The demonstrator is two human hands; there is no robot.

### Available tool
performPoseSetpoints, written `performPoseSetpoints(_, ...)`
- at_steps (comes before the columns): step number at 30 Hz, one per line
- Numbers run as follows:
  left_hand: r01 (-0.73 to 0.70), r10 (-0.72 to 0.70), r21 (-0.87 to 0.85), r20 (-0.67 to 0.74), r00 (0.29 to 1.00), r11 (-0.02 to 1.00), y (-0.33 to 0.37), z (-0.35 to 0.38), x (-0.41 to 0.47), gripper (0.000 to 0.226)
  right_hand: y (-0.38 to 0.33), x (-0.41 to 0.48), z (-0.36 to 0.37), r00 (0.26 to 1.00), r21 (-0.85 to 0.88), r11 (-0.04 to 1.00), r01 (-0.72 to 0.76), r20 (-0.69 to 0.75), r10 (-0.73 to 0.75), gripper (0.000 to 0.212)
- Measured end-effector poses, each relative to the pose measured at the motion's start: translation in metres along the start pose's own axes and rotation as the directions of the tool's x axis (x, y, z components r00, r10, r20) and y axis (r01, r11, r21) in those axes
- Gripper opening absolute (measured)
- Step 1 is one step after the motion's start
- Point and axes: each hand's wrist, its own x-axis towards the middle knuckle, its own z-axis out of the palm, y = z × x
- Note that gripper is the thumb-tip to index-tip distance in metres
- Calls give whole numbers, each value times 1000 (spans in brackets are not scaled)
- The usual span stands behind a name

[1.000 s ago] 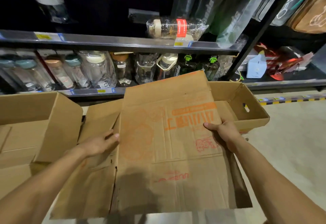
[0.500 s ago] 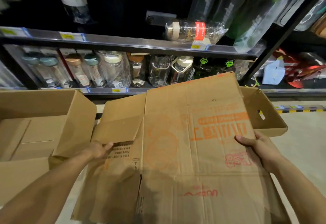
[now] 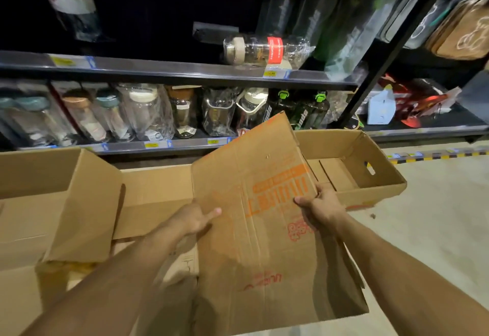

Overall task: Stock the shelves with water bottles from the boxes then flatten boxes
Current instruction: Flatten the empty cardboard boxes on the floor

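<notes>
Your right hand grips the right edge of the flattened box, thumb on top. Your left hand sits at its left edge with one finger laid on the panel; whether it grips, I cannot tell. The box's orange print and red cartoon mark are upside down to you and unreadable. Two open cartons flank it: the left carton beside your left hand, the right carton just beyond your right hand. Farther beyond your hands stand two green-capped bottles with blurred white lettering, and above them lies one clear bottle with a red label.
</notes>
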Motion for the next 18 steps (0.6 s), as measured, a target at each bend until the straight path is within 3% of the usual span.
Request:
performPoseSetpoints(2,-43,29,161,87,996,986,4,5,7,101,-1,8,5,999,-44,999,-24,27,25,32)
performPoseSetpoints(4,-39,24,232,66,998,972,2,10,20,84,-8,16,7,997,-105,994,-13,78,21,20)
performPoseSetpoints(6,-15,3,281,41,999,960,-9,19,19,83,-11,23,4,994,-156,988,17,109,0,14)
performPoseSetpoints(9,-5,5,330,0,1000,944,-43,41,15,84,-10,41,3,993,-162,986,31,120,-12,55)
performPoseSetpoints(10,19,-21,321,3,1000,947,-51,42,8,84,-11,44,5,993,-177,984,38,120,-16,59)
performPoseSetpoints(13,17,0,250,-70,998,968,-66,37,-1,93,-8,61,10,982,-215,963,164,123,-140,33)
performPoseSetpoints(15,30,6,322,-109,994,946,-73,36,-4,96,-3,71,9,969,-145,962,230,128,-212,16)
performPoseSetpoints(18,71,-8,467,-135,991,881,-79,38,-13,78,-4,74,8,954,-26,974,223,210,-213,15)
